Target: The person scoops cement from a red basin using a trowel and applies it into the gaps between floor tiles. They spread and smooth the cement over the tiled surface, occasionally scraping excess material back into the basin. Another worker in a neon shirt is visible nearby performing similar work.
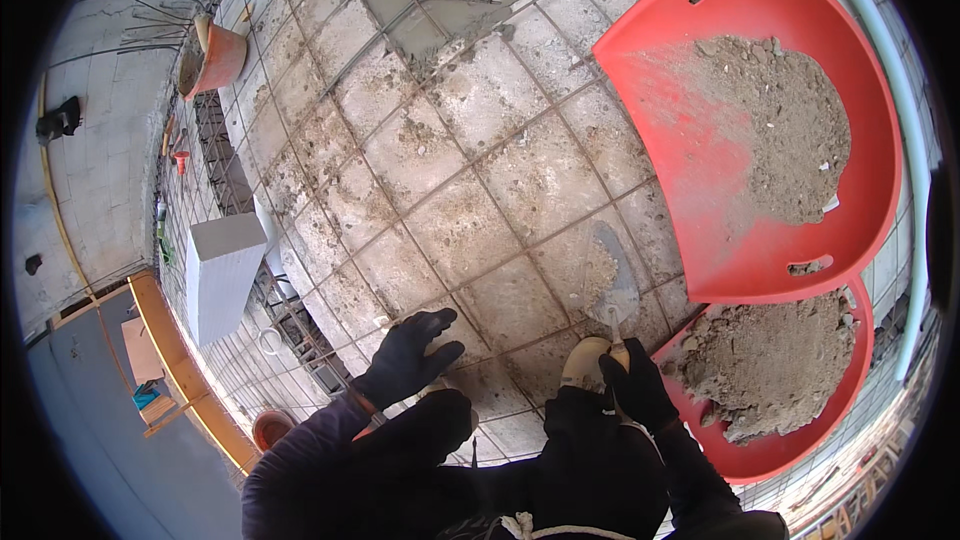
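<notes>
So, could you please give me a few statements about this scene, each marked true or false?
1. The right hand holds a trowel. True.
2. The left hand grips the pale block. False: that hand is open, apart from the block.
3. Steel bars cross over the pale ground. True.
4. Both hands are bare. False: they wear dark gloves.
5. The larger red tub is empty. False: it holds gritty material.
6. The lower red tub holds gritty material too. True.

No lettering can be read; no numbers either.

Trowel handle (620, 353) partly hidden by right fingers (638, 362); wet patch (455, 5) cropped above.
</notes>
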### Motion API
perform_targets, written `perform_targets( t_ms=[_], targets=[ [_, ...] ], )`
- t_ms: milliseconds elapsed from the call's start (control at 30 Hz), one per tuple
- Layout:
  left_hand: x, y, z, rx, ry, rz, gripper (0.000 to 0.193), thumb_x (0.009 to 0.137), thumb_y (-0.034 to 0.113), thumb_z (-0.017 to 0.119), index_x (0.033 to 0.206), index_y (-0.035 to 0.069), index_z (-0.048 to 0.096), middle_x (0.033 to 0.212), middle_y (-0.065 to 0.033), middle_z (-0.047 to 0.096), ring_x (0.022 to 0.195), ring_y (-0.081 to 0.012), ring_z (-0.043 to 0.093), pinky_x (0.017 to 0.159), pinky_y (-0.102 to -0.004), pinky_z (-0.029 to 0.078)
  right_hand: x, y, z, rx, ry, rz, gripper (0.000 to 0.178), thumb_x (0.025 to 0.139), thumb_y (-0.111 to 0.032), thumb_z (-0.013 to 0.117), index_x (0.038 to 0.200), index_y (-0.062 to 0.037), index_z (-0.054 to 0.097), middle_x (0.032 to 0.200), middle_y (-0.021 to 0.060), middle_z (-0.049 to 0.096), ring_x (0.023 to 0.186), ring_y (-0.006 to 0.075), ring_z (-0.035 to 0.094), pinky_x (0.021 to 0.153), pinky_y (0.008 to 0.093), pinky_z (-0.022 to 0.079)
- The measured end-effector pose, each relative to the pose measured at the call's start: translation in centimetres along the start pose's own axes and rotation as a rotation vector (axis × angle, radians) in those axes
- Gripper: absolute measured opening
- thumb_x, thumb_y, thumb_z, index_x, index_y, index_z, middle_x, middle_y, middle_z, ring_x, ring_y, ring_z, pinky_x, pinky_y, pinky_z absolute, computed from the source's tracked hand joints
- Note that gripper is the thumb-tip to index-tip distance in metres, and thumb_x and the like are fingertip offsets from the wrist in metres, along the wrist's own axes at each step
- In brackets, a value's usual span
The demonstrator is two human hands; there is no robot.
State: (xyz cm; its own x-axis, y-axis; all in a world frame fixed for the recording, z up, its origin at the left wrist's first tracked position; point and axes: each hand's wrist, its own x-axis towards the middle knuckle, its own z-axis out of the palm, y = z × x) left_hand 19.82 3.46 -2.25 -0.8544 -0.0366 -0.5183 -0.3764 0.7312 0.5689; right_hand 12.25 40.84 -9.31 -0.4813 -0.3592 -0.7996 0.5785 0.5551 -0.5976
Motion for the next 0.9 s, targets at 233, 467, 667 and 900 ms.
perform_targets(
  t_ms=[233, 467, 667, 900],
  targets=[
    [1.0, -1.9, -0.9, 0.146, -0.054, 0.022, 0.045, 0.097, 0.034, 0.077, 0.13, 0.004, 0.069, 0.115, -0.0173, 0.073, 0.103, -0.0344, 0.073, 0.088, -0.0426, 0.059, -2.6, -0.9, -3.2, -0.029, 0.075, -0.159, 0.036, 0.101, -0.029, 0.072, 0.118, -0.0032, 0.055, 0.082, 0.0113, 0.067, 0.062, 0.0203, 0.069, 0.056, 0.0346, 0.054],
    [4.2, -3.7, -3.7, 0.317, -0.058, 0.233, 0.049, 0.097, 0.039, 0.075, 0.132, 0.005, 0.067, 0.123, -0.0171, 0.071, 0.114, -0.0347, 0.068, 0.097, -0.044, 0.054, -1.5, -5.0, -6.5, 1.03, 0.175, -0.181, 0.03, 0.105, -0.04, 0.061, 0.117, -0.0131, 0.057, 0.077, 0.0068, 0.06, 0.052, 0.0198, 0.059, 0.042, 0.0362, 0.051],
    [13.9, -4.3, -5.1, 0.284, 0.212, 0.356, 0.046, 0.096, 0.035, 0.076, 0.132, 0.009, 0.064, 0.12, -0.0156, 0.067, 0.111, -0.0369, 0.066, 0.094, -0.0461, 0.053, 0.9, -8.7, -0.3, 0.556, -0.092, -0.279, 0.027, 0.106, -0.032, 0.06, 0.119, -0.0089, 0.058, 0.081, 0.0092, 0.063, 0.056, 0.0204, 0.062, 0.05, 0.0343, 0.053],
    [26.0, -1.4, -3.4, 0.539, 0.226, 0.244, 0.066, 0.088, 0.025, 0.07, 0.149, 0.011, 0.049, 0.119, -0.0142, 0.064, 0.104, -0.0339, 0.066, 0.09, -0.0497, 0.047, 6.4, -10.7, 6.2, -0.191, 0.29, -0.315, 0.033, 0.106, -0.035, 0.061, 0.118, -0.0047, 0.056, 0.086, 0.0155, 0.065, 0.07, 0.0283, 0.068, 0.062, 0.0424, 0.054]
  ],
)
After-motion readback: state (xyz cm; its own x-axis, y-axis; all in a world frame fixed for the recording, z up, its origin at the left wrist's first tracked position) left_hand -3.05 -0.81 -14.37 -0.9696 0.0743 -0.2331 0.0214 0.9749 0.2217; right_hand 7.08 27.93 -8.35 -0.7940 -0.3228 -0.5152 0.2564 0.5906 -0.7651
